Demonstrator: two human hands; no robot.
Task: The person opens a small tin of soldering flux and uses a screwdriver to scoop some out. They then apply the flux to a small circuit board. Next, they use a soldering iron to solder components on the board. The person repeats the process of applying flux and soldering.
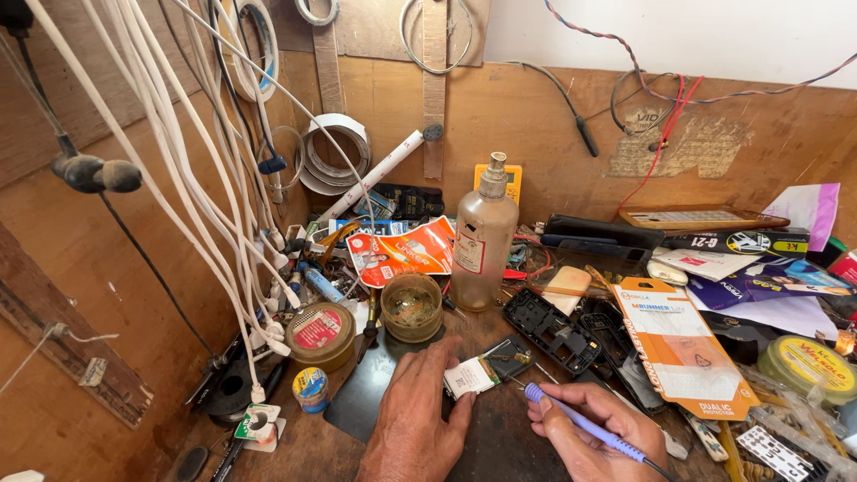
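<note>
My left hand [415, 419] rests on the dark mat [357, 406], its fingertips pinning a small white battery [470, 377] beside a small circuit board [509, 357]. In my right hand [589, 433] I hold a blue-handled soldering iron [580, 424] like a pen, its tip pointing left toward the battery. A thin wire runs from the battery to the board.
A clear bottle with a pump top [483, 241] stands behind, next to an open round jar [411, 307] and a flat tin [320, 332]. A black phone frame [552, 328] and an orange package [683, 348] lie right. White cables [205, 178] hang at left.
</note>
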